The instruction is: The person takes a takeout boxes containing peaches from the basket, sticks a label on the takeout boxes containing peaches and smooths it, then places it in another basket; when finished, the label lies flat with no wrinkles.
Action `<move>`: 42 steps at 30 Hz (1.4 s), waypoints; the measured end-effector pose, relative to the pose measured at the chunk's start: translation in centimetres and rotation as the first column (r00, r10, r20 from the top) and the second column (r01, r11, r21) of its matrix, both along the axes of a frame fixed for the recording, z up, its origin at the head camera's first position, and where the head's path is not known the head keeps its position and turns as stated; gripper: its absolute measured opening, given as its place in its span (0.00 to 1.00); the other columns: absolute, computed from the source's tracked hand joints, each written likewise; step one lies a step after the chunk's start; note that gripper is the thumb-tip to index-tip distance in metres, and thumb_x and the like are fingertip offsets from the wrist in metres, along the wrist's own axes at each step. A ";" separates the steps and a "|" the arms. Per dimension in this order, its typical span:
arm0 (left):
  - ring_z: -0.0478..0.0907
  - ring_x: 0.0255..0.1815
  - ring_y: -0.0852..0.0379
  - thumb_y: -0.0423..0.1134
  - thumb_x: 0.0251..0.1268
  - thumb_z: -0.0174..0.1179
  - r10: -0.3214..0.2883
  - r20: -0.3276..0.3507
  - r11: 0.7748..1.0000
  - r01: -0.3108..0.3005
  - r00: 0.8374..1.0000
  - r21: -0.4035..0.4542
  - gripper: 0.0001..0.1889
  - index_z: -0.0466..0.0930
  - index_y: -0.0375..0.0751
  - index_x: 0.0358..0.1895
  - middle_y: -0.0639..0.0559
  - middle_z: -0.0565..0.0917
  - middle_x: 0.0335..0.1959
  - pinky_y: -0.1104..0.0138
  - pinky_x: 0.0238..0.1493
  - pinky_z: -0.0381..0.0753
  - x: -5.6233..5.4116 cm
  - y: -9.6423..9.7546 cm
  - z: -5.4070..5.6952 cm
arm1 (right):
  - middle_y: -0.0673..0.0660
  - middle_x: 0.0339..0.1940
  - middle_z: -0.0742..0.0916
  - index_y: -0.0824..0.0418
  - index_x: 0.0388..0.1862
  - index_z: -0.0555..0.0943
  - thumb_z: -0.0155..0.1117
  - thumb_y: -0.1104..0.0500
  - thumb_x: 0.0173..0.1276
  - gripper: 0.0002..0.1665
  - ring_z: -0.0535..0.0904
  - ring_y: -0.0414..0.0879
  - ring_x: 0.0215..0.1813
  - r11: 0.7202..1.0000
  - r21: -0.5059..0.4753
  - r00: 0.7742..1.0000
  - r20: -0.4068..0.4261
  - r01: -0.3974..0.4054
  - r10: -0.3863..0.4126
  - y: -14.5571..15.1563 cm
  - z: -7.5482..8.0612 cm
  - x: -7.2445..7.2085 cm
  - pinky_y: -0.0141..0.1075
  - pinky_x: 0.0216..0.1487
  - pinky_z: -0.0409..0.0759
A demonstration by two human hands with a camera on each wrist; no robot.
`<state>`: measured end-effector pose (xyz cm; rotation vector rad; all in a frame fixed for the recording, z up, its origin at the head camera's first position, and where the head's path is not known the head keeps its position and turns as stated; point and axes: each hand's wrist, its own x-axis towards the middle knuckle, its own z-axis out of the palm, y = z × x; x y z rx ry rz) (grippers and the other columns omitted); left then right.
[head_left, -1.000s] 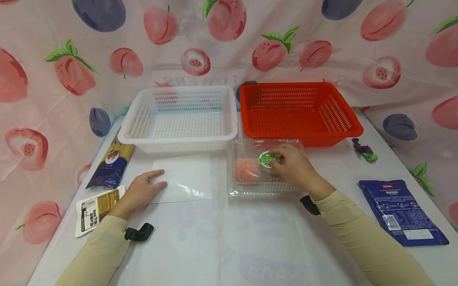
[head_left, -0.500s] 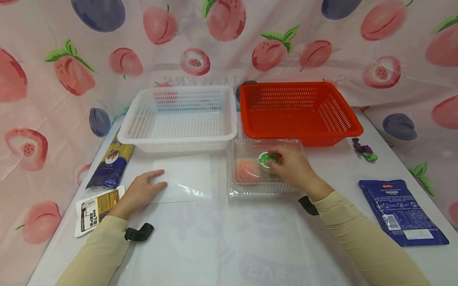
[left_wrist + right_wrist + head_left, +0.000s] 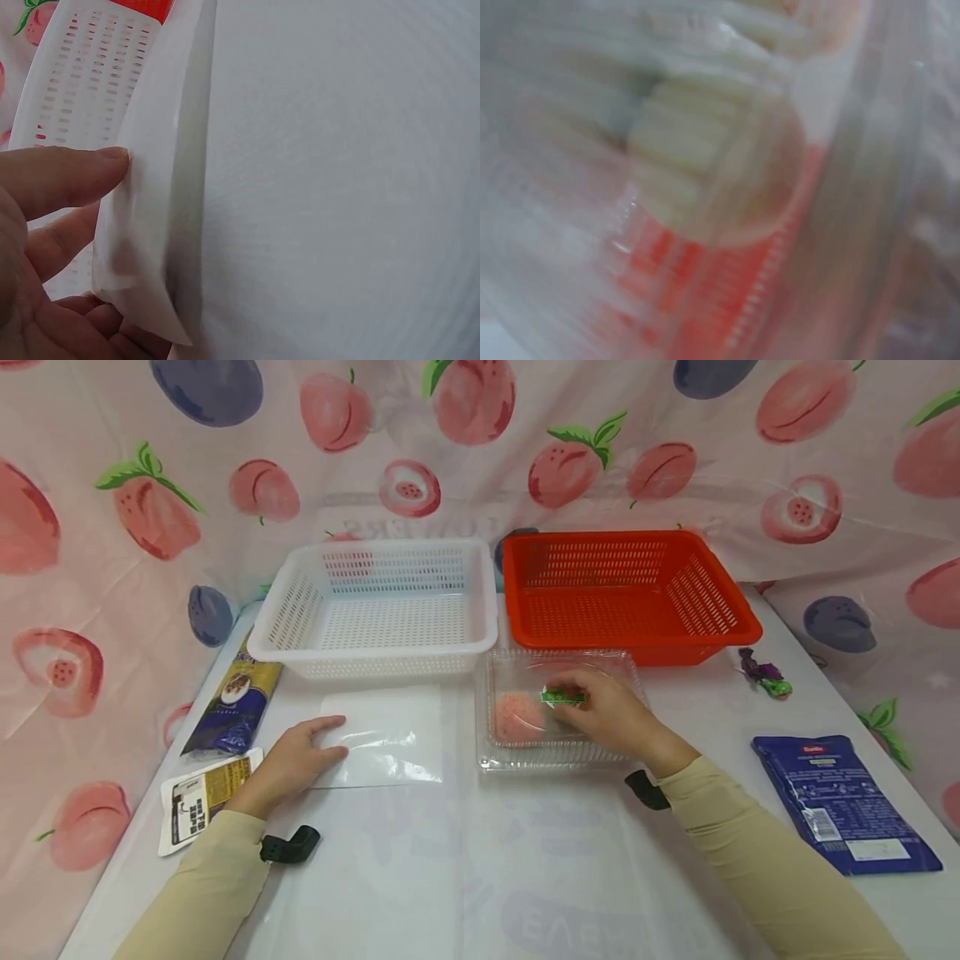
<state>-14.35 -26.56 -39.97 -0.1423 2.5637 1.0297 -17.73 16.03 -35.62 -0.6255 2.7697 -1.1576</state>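
Observation:
In the head view, my right hand (image 3: 603, 710) is over a clear plastic clamshell box (image 3: 510, 758). Its thumb and fingers pinch a green and white round sticker (image 3: 558, 697), whose face looks tilted and partly folded. Through the lid shows a round pink food item (image 3: 519, 718); a pale yellowish round one (image 3: 716, 161) appears blurred in the right wrist view. My left hand (image 3: 292, 768) holds the left edge of a glossy white sheet (image 3: 393, 735). In the left wrist view that sheet (image 3: 142, 210) bends up between thumb and fingers.
Behind stand a white basket (image 3: 375, 656) and a red basket (image 3: 633, 642). At left lie a blue and gold packet (image 3: 232, 702) and a white and gold pouch (image 3: 198, 797). On the right are a blue pouch (image 3: 840, 806) and a small purple-green wrapped item (image 3: 765, 674).
The sticker, flat on the lid earlier, now appears tilted and folded in the right fingers, which have shifted slightly left. The left hand has barely moved; the sheet's glare has changed.

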 end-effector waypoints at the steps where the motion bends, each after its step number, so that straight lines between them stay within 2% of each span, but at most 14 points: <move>1: 0.45 0.77 0.28 0.44 0.72 0.59 -0.003 -0.001 1.000 0.003 1.000 -0.002 0.33 0.61 0.39 0.76 0.30 0.53 0.77 0.36 0.71 0.47 0.0 0.0 0.0 | 0.59 0.49 0.86 0.65 0.55 0.82 0.70 0.63 0.67 0.18 0.81 0.53 0.50 1.000 -0.002 1.000 0.006 -0.008 0.008 0.0 0.0 0.0 0.50 0.57 0.79; 6: 0.48 0.76 0.28 0.43 0.71 0.60 -0.025 -0.066 0.999 0.024 0.998 -0.022 0.33 0.64 0.35 0.75 0.28 0.56 0.76 0.37 0.71 0.49 0.0 -0.1 0.1 | 0.57 0.50 0.87 0.65 0.54 0.83 0.70 0.62 0.67 0.17 0.82 0.53 0.52 0.999 -0.016 0.999 0.032 -0.036 0.036 0.0 0.1 0.0 0.51 0.58 0.79; 10: 0.50 0.75 0.28 0.42 0.70 0.61 -0.036 -0.129 0.999 0.030 0.991 -0.045 0.33 0.64 0.32 0.73 0.27 0.58 0.74 0.38 0.71 0.51 -0.1 -0.2 0.2 | 0.55 0.45 0.87 0.63 0.50 0.85 0.71 0.61 0.67 0.14 0.82 0.51 0.48 0.999 -0.048 1.000 0.019 -0.007 0.008 0.2 0.1 0.2 0.50 0.57 0.79; 14: 0.48 0.76 0.29 0.42 0.70 0.62 -0.012 -0.125 0.999 0.008 0.992 -0.035 0.34 0.63 0.33 0.74 0.28 0.55 0.75 0.38 0.71 0.50 -0.1 0.0 0.6 | 0.53 0.40 0.87 0.61 0.48 0.85 0.70 0.59 0.68 0.12 0.80 0.50 0.45 0.997 -0.069 0.999 -0.006 0.044 -0.044 0.7 0.8 0.7 0.50 0.53 0.79; 17: 0.47 0.76 0.30 0.44 0.70 0.62 -0.002 -0.118 1.000 -0.001 0.993 -0.021 0.34 0.63 0.36 0.74 0.29 0.54 0.76 0.37 0.71 0.49 0.0 0.2 1.0 | 0.54 0.42 0.86 0.61 0.50 0.83 0.68 0.59 0.69 0.13 0.78 0.50 0.46 0.996 -0.057 0.997 -0.016 0.071 -0.072 1.4 1.6 1.2 0.51 0.53 0.77; 24: 0.53 0.75 0.30 0.44 0.71 0.61 -0.027 -0.161 1.000 0.027 0.987 0.001 0.32 0.65 0.38 0.74 0.32 0.59 0.75 0.37 0.69 0.56 0.5 1.2 2.1 | 0.57 0.48 0.87 0.63 0.55 0.83 0.68 0.57 0.70 0.18 0.80 0.51 0.49 0.996 -0.025 0.993 -0.075 0.089 -0.091 3.5 3.1 2.0 0.49 0.52 0.78; 33: 0.60 0.73 0.35 0.43 0.71 0.62 -0.065 -0.236 0.990 0.092 0.970 0.103 0.32 0.65 0.37 0.74 0.37 0.65 0.74 0.43 0.70 0.62 1.2 3.6 3.1 | 0.64 0.52 0.85 0.64 0.63 0.79 0.68 0.57 0.70 0.25 0.80 0.56 0.51 0.991 -0.023 0.985 -0.109 0.134 -0.135 6.3 3.7 3.0 0.44 0.50 0.78; 36: 0.62 0.73 0.37 0.42 0.71 0.62 -0.060 -0.253 0.985 0.098 0.966 0.139 0.31 0.66 0.38 0.74 0.38 0.67 0.73 0.45 0.69 0.63 1.4 4.4 3.2 | 0.64 0.54 0.84 0.65 0.64 0.77 0.67 0.55 0.71 0.27 0.79 0.57 0.52 0.986 -0.002 0.982 -0.098 0.164 -0.164 7.0 3.5 3.2 0.38 0.49 0.78; 42: 0.67 0.71 0.38 0.43 0.70 0.63 -0.057 -0.244 0.969 0.113 0.968 0.220 0.31 0.67 0.41 0.73 0.40 0.67 0.74 0.47 0.67 0.68 1.9 6.4 3.2 | 0.66 0.57 0.82 0.66 0.67 0.74 0.68 0.54 0.71 0.30 0.78 0.61 0.54 0.979 0.008 0.977 -0.069 0.203 -0.202 8.2 2.8 3.7 0.18 0.45 0.70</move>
